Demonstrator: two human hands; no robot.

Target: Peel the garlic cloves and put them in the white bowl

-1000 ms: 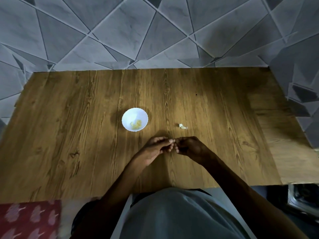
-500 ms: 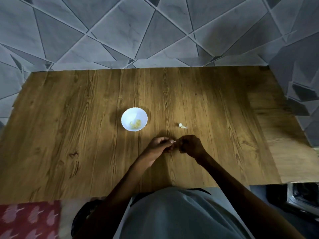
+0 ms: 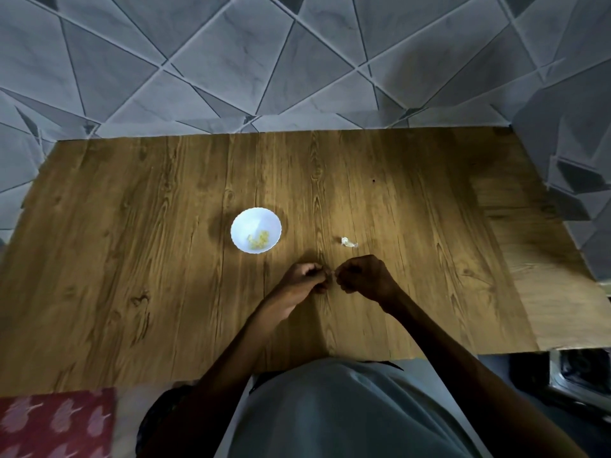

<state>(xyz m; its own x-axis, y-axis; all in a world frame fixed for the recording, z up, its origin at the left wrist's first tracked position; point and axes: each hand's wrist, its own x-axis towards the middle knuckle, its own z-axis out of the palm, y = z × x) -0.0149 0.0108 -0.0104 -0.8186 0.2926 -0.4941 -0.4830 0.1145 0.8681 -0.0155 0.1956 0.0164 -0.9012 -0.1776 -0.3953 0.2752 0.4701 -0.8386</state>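
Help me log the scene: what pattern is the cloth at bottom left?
Cloth: dark red, pale pink motifs; head view.

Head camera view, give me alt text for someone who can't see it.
The left hand and right hand pinch a tiny piece between their fingertips over a wooden table. Beyond them stand a white bowl holding yellowish peeled cloves and, to its right, a pale scrap of peel.

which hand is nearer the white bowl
The left hand; the white bowl sits just beyond it, while the right hand lies farther right.
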